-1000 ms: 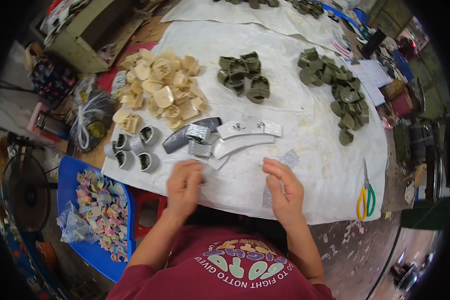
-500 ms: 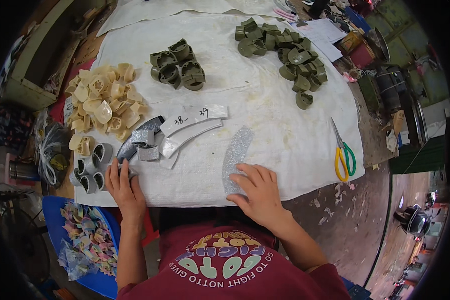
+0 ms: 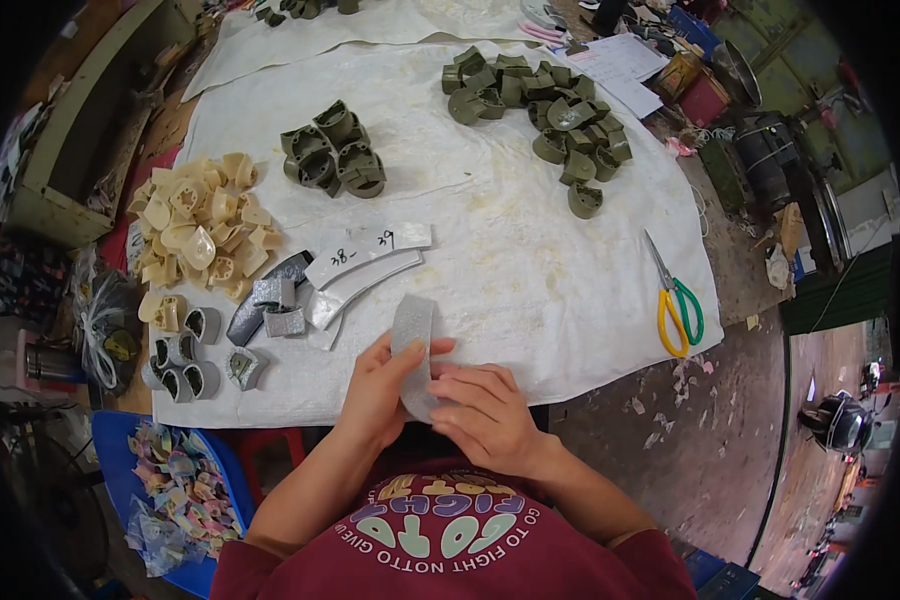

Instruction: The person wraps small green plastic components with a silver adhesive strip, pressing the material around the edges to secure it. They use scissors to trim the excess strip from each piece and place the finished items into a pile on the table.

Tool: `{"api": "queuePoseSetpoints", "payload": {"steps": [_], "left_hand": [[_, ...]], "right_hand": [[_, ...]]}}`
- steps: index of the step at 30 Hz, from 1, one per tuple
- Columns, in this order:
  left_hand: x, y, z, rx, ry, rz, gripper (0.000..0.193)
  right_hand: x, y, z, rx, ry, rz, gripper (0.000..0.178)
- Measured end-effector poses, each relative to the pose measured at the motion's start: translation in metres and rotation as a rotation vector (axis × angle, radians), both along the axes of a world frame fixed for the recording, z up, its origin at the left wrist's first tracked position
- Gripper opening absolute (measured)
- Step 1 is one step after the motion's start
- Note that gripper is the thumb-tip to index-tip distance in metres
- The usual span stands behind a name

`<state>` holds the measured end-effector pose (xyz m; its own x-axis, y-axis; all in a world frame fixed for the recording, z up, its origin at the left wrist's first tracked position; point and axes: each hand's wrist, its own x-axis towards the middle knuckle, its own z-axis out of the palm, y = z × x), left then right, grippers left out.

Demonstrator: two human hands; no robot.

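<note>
A curved strip of silver glittery material (image 3: 413, 318) stands raised off the cloth in front of me. My left hand (image 3: 375, 388) grips it near the middle, thumb on the face towards me and fingers behind. The curled fingers of my right hand (image 3: 487, 415) are at its lower right edge, and they partly hide that end. To the left of my left hand sits a single silver-covered heel block (image 3: 245, 367). A group of similar silver-covered heel blocks (image 3: 185, 362) stands farther left.
Beyond lie stacked pale curved strips (image 3: 370, 262), a dark strip (image 3: 245, 322) and two silver pieces (image 3: 283, 320). Beige blocks (image 3: 202, 215) are heaped left; olive blocks (image 3: 332, 155) and a larger olive pile (image 3: 540, 100) lie farther back. Scissors (image 3: 673, 310) rest right. A blue tub (image 3: 232, 500) holds scraps.
The silver strip has come up off the cloth and towards the left, into my hands. My left hand has left the silver-covered blocks and moved right to grip the strip.
</note>
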<state>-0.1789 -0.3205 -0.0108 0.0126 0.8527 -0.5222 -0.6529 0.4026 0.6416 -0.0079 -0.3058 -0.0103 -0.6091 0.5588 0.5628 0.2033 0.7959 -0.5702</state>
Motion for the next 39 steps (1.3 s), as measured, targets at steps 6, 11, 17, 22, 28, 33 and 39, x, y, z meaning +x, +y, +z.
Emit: {"api": "queuePoseSetpoints", "payload": {"steps": [6, 11, 17, 22, 28, 33, 39], "left_hand": [[0.028, 0.011, 0.007, 0.430, 0.797, -0.289, 0.048], [0.040, 0.012, 0.017, 0.694, 1.091, -0.287, 0.054], [0.024, 0.032, 0.028, 0.375, 0.224, -0.197, 0.047], [0.022, 0.047, 0.025, 0.363, 0.484, -0.103, 0.021], [0.042, 0.053, 0.029, 0.763, 1.161, -0.027, 0.022], [0.046, 0.052, 0.041, 0.838, 1.372, -0.060, 0.029], [0.047, 0.056, 0.037, 0.896, 1.193, -0.011, 0.024]], "right_hand": [[0.007, 0.033, 0.020, -0.922, 0.330, -0.258, 0.010], [0.018, 0.051, 0.026, -1.328, 0.405, -0.206, 0.012], [0.041, 0.056, 0.027, -1.267, 0.458, 0.026, 0.010], [0.034, 0.056, 0.029, -0.914, 0.375, -0.337, 0.010], [0.020, 0.061, 0.047, -0.845, 0.373, -0.424, 0.012], [0.026, 0.072, 0.054, -1.091, 0.361, -0.376, 0.013], [0.032, 0.079, 0.054, -1.200, 0.366, -0.295, 0.010]]}}
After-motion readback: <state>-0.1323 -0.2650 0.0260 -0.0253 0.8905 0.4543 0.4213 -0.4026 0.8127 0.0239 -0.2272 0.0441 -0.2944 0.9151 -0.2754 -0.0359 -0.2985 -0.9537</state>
